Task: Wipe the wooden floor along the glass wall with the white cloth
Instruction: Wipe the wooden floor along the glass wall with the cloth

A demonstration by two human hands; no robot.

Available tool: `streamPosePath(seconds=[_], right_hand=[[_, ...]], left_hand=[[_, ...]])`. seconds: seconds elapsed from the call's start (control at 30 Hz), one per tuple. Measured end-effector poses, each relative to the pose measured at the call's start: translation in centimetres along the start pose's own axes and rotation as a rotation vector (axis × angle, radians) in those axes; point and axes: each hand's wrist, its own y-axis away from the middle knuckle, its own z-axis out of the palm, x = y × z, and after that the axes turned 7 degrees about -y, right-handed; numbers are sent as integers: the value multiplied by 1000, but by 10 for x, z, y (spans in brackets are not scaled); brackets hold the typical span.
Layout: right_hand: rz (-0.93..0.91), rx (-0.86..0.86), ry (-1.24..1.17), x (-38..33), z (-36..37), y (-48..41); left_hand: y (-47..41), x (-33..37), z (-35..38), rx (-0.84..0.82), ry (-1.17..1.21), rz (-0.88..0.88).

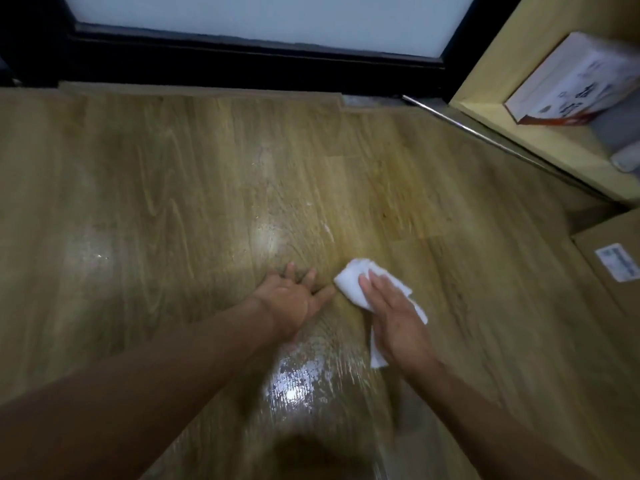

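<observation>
We press the white cloth (353,278) against the wooden floor (173,168) under our right hand (394,317), whose fingers lie straight and flat on top of it rather than curled round it. Our left hand (294,296) is spread open on the boards just beside the cloth, and it seems to take our weight.

To wipe well, we should bear down evenly through the whole palm and push in long overlapping strokes along the grain. The pale streaks (325,230) ahead of the cloth look like the next marks to lift. The loose tail of the cloth trails by our wrist, so we would do well to fold it under.

The floor shines with a wet patch (298,375) close to us, so the bracing hand could slip there. Well ahead, the glass wall (259,15) stands in its black frame (242,64). A pale shelf (554,143) to the right holds a white box (575,84), and a cardboard box (609,271) sits below it.
</observation>
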Motion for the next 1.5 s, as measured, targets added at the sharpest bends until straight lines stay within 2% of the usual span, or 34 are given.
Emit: streamPosePath(seconds=[0.07, 0.2, 0.33, 0.4, 0.5, 0.57, 0.63, 0.8, 0.87, 0.93, 1.0, 1.07, 1.1, 1.2, 1.27, 1.33, 1.4, 1.5], right_hand=[[-27, 42, 44, 21, -16, 29], [301, 118, 70, 60, -44, 20], [331, 188, -1, 42, -34, -26], [307, 219, 18, 21, -19, -29], [124, 172, -22, 3, 0, 0], [6, 97, -37, 15, -4, 22], [-29, 96, -29, 35, -17, 30], [363, 333, -63, 59, -32, -23], [443, 381, -56, 51, -27, -42], [320, 337, 10, 42, -22, -32], [44, 196, 65, 45, -23, 0], [-52, 124, 43, 70, -35, 26], [-8, 148, 28, 85, -41, 36], [327, 286, -4, 116, -51, 40], [529, 354, -13, 119, -53, 9], [613, 415, 20, 110, -50, -34], [543, 420, 69, 90, -40, -68], [261, 277, 38, 60, -22, -79]], left_hand=[[-2, 7, -3, -44, -12, -11], [-4, 11, -8, -93, -65, -5], [-5, 11, -16, -131, -62, 16], [-4, 13, -16, -85, -64, 50], [-7, 19, -16, -83, -45, 106], [-13, 22, -19, -106, -29, 109], [-18, 21, -22, -57, -43, 131], [-30, 11, -13, 165, -73, 220], [-33, 9, -10, 164, -19, 193], [-36, 7, -15, 68, 40, 123], [-40, 7, -20, -16, 45, 67], [-44, 7, -21, -51, 37, 53], [-44, 8, -21, -54, 39, 50], [-46, 7, -18, -45, 33, 39], [-48, 6, -17, -61, 36, 33], [-50, 5, -17, -70, 30, 34], [-49, 5, -19, -69, 4, 43], [-46, 5, -23, -55, -59, 48]])
